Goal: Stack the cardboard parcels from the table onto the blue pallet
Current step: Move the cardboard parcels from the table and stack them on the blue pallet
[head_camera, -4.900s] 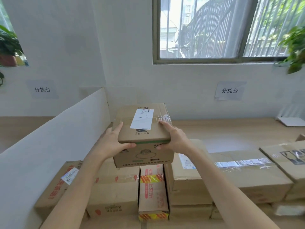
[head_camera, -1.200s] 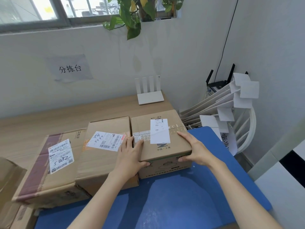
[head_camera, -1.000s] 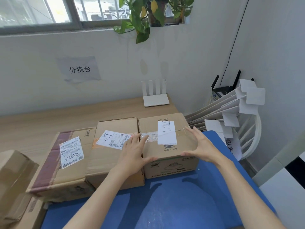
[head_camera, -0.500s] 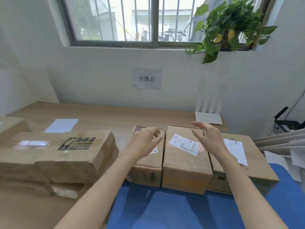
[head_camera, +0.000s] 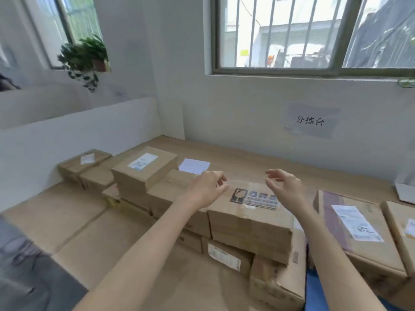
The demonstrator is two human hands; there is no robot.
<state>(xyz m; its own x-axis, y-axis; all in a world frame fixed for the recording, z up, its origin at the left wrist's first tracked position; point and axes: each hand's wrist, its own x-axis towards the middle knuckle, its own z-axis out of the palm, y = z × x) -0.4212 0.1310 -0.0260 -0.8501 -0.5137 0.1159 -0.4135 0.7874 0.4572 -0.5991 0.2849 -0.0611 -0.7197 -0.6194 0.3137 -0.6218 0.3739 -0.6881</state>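
- Head view, the only one. The left hand (head_camera: 205, 189) and right hand (head_camera: 286, 189) hover side by side above the pile on the worktop (head_camera: 258, 158). Each grip is slack, with fingers loosely curled and apart, and holds nothing.
- Change: about a second ago both hands clasped a white-labelled parcel and were setting it on the blue pallet (head_camera: 311, 286). They have let go, and the view has swung left to the supply pile. That parcel is now out of frame to the right.
- Under and between the hands is the printed parcel (head_camera: 251, 205), which carries a dark fragile-goods mark and tops the near pile. As far as I can tell, neither hand touches it.
- Also waiting on the worktop are a labelled parcel (head_camera: 146, 167), a small parcel (head_camera: 84, 160) by the white partition, and several more beneath.
- Only a sliver of blue shows at bottom right. The taped parcel (head_camera: 357, 223) and another at the frame edge stand there in a row.
- Reading: one more parcel is delivered and the reach for the next is beginning, probably for the printed parcel. Many remain, so the task is well short of finished.
- A white sheet (head_camera: 194, 166) lies behind the pile.
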